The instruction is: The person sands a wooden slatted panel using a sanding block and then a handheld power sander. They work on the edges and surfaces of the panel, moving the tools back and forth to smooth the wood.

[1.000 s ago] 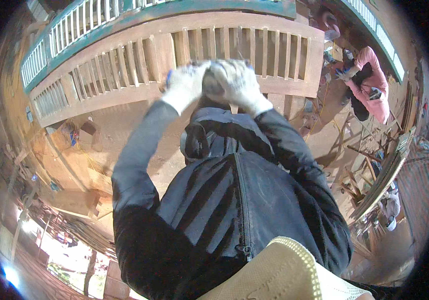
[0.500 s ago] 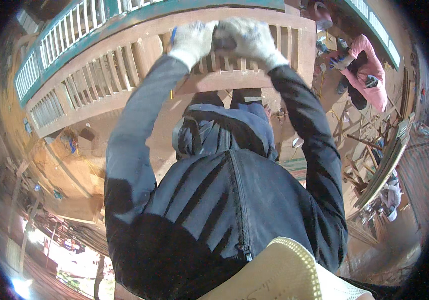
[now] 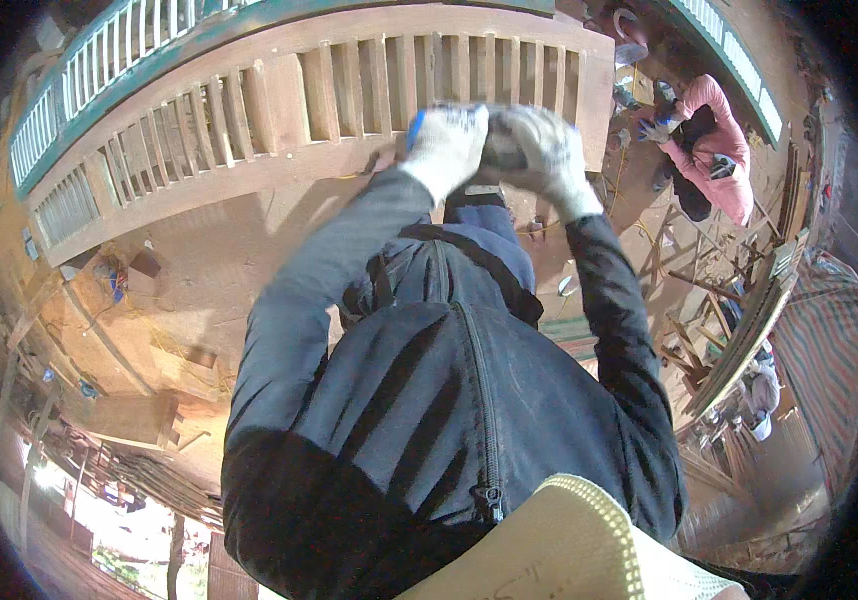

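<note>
Across the far part of the view lies a long slatted wooden panel [image 3: 279,165], bare reddish-brown wood with a row of upright slats between two rails. At its near rail, right of the middle, are both my hands in white and blue work gloves. My left hand [image 3: 449,145] and my right hand [image 3: 552,158] are closed around a dark, rounded tool [image 3: 504,152]. Fingers and gloves hide most of this tool, so its exact kind is unclear. It appears to touch the edge of the near rail or hang just over it.
Behind the panel stands a green-framed one with white slats [image 3: 74,90]. A person in a pink top [image 3: 719,150] crouches at the right, gloved hands busy. Scrap wood [image 3: 704,320] and stacked boards [image 3: 764,320] lie at right. Wooden boards [image 3: 129,420] are at left.
Both hands and the dark tool have come closer to me, from the panel's far side to its near rail. My elbows bend more. The view has shifted slightly.
</note>
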The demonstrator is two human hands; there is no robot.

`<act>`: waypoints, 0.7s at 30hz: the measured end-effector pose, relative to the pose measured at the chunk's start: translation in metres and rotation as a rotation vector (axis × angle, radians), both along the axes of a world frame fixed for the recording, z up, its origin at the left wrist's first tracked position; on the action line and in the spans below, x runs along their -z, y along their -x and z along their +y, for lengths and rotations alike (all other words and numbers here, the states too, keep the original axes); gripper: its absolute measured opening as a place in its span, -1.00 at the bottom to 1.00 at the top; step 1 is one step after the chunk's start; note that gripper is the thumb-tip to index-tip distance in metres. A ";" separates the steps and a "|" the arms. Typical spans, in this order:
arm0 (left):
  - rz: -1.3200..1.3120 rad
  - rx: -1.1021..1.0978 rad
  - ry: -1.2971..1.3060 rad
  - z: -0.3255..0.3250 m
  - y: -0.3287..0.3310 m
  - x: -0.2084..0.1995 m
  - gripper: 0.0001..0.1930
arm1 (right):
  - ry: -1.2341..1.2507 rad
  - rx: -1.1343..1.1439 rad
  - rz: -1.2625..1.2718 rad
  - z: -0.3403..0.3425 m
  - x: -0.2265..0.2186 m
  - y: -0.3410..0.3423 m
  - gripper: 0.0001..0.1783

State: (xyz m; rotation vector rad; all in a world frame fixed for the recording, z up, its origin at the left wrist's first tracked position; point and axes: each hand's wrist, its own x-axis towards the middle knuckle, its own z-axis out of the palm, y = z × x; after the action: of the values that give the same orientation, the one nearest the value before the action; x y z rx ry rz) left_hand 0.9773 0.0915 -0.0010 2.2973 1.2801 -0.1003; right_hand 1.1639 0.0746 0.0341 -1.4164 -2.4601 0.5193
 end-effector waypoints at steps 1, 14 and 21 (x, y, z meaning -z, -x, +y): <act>0.004 0.016 0.086 -0.018 -0.002 -0.005 -0.57 | -0.004 0.023 0.022 -0.020 -0.005 0.000 -0.13; 0.107 -0.073 0.038 0.056 -0.010 -0.022 -0.61 | -0.102 0.018 0.029 0.053 0.011 -0.013 -0.16; 0.094 -0.105 -0.369 0.179 -0.044 0.011 -0.74 | -0.158 0.057 -0.036 0.173 -0.014 -0.038 -0.34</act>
State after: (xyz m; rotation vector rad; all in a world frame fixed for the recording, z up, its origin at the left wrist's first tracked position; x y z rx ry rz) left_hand 1.0211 0.2702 -0.0118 2.5490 1.5748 0.0719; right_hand 1.2016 0.2474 0.0478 -1.4387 -2.4200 0.2826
